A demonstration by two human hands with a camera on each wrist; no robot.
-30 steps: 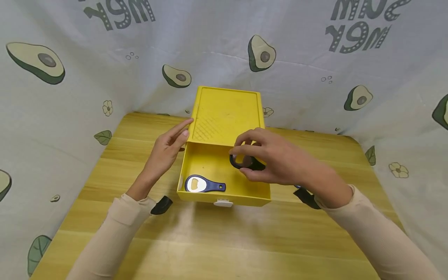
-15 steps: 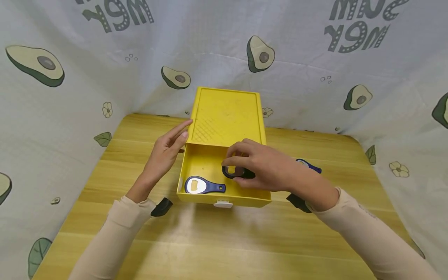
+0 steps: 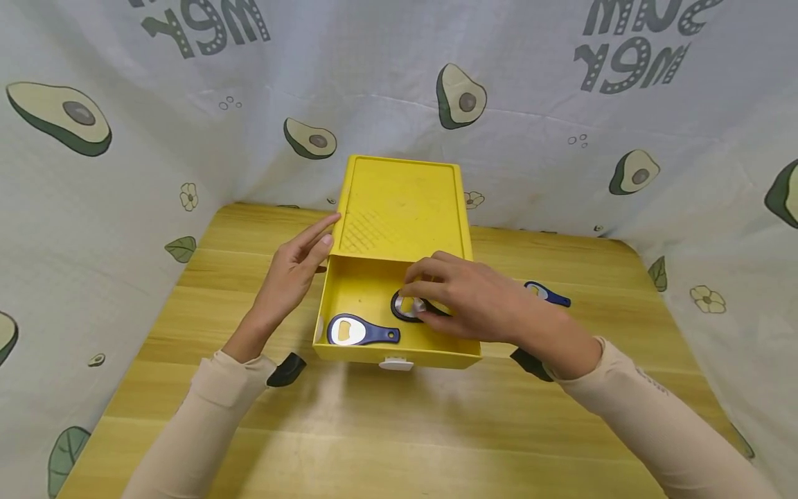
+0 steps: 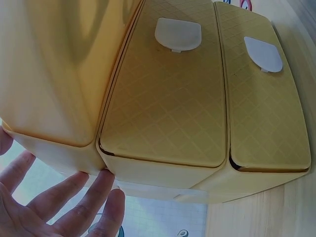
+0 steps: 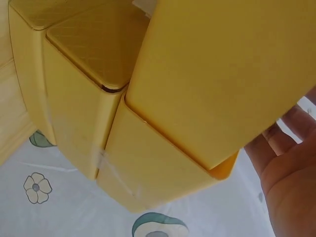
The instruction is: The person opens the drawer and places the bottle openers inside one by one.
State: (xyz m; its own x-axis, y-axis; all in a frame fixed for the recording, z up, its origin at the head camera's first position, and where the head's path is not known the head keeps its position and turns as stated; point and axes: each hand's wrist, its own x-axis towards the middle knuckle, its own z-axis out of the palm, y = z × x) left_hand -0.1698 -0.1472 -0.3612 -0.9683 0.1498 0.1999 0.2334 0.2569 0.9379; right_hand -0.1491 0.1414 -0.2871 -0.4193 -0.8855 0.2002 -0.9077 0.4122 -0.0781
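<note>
In the head view a yellow drawer unit [image 3: 399, 201] has its top drawer [image 3: 361, 287] pulled out. A blue-handled bottle opener [image 3: 358, 330] with a pale metal head lies in the drawer near the front left. My right hand [image 3: 480, 294] reaches into the drawer, with thumb and curled fingers around a second, dark-rimmed bottle opener [image 3: 396, 307]; its handle is mostly hidden under the hand. My left hand [image 3: 288, 270] touches the unit's left side with extended fingers, also seen against the side wall in the left wrist view.
Another blue bottle opener [image 3: 548, 294] lies on the wooden table [image 3: 399, 430], right of the unit. Closed drawers [image 4: 168, 98] with white pulls sit below the open one. A patterned white cloth [image 3: 386, 90] hangs behind.
My right hand has come down and toward me into the drawer, and the dark-rimmed bottle opener now lies lower and flatter. The left hand stays at the unit's side.
</note>
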